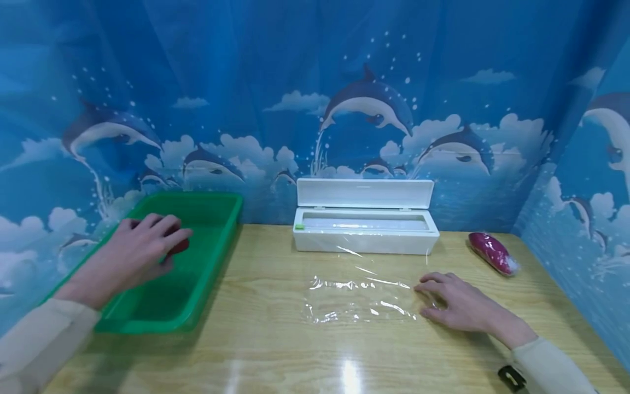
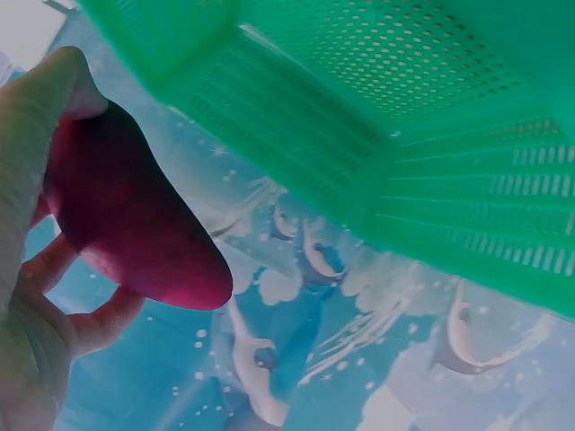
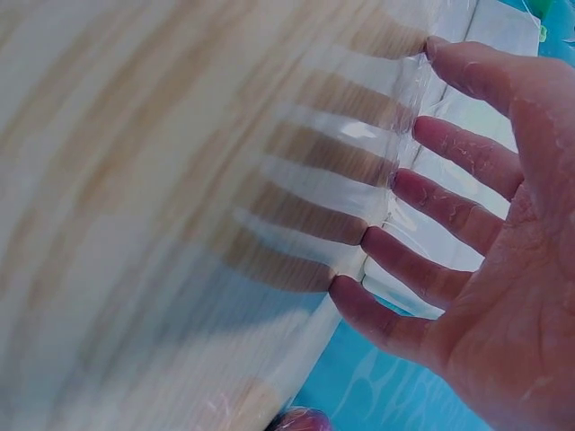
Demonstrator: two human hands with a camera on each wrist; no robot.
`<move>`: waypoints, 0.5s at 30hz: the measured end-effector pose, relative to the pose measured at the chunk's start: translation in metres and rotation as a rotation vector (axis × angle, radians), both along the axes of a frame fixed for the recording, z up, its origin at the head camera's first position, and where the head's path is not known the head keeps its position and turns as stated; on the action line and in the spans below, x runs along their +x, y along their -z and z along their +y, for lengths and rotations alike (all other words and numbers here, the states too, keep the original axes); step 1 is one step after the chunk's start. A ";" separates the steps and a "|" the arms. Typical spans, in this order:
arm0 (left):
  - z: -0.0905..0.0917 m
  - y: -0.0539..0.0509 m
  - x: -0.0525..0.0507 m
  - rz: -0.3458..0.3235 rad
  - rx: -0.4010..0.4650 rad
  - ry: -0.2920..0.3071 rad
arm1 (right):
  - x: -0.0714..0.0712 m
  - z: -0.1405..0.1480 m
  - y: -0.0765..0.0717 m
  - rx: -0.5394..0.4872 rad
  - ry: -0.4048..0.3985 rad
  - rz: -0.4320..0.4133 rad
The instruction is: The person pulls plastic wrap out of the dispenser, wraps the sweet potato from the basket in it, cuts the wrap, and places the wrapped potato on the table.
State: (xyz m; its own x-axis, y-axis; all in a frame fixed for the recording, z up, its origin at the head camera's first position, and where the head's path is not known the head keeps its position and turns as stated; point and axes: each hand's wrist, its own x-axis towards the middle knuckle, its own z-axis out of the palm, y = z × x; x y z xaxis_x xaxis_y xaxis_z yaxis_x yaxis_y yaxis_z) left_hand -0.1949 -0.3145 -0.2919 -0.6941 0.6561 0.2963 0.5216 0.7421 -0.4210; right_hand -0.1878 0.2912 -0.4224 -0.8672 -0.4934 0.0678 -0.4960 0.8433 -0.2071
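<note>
Sleeves: pale cuffs at the lower corners, the left sleeve [image 1: 44,342] and the right sleeve [image 1: 553,364], a black buckle [image 1: 512,377] beside the right one.
Left hand: the left hand [image 1: 140,249] grips an unwrapped purple-red sweet potato [image 2: 135,215] between thumb and curled fingers, over the basket in the head view.
Green basket: a perforated plastic basket [image 1: 147,327] on the table's left side, against the backdrop.
Right hand: the right hand [image 1: 462,306] has its fingers spread, fingertips down at the right end of the cling film, pinching nothing.
Cling film: a clear, creased sheet of cling film [image 1: 364,300] on the wood-grain table [image 1: 275,355], in front of the dispenser; whether it is joined to the roll, I cannot tell.
Dispenser: a white film dispenser [image 1: 364,242], lid raised, a green tab [image 1: 299,226] at its left end.
Wrapped sweet potato: a film-covered purple-red one [image 1: 492,251] lies right of the dispenser.
Backdrop: a blue dolphin-print curtain [image 1: 246,82].
</note>
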 end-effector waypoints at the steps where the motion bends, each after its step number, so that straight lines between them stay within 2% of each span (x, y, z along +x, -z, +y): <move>1: 0.002 -0.001 0.000 0.003 0.009 0.000 | 0.000 0.000 0.000 -0.001 -0.003 0.003; 9: 0.023 -0.004 0.002 0.029 0.114 0.030 | 0.000 0.000 0.000 0.000 0.001 0.000; 15: 0.039 -0.006 0.004 -0.004 0.208 0.029 | 0.000 0.000 0.000 0.005 0.006 -0.004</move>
